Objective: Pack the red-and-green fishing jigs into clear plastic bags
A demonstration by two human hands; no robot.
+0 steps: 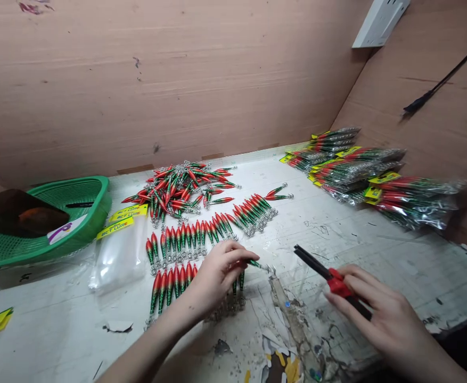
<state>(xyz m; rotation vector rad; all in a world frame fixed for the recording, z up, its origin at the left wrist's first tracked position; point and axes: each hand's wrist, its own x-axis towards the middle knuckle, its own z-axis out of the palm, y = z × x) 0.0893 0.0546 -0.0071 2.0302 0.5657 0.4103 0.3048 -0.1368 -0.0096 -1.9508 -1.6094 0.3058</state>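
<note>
Fingers closed, my left hand [226,266] pinches a red-and-green fishing lure; its green end [253,263] and wire hooks point right. My right hand [385,308] is wrapped round a red-and-black tool [339,284] with two slim black prongs, held apart from the lure. I cannot make out the tool's exact kind. Rows of similar lures [183,240] lie side by side beyond my left hand, and a nearer row [169,284] is partly hidden behind my forearm. A loose pile of lures [177,189] lies farther back.
Bagged lures [357,165] are stacked at the back right. To the left stand a green plastic basket [101,199] and clear packing bags [119,252] with yellow headers. The white table top [401,271] is worn and cracked near the front. A wooden wall [201,80] closes the back.
</note>
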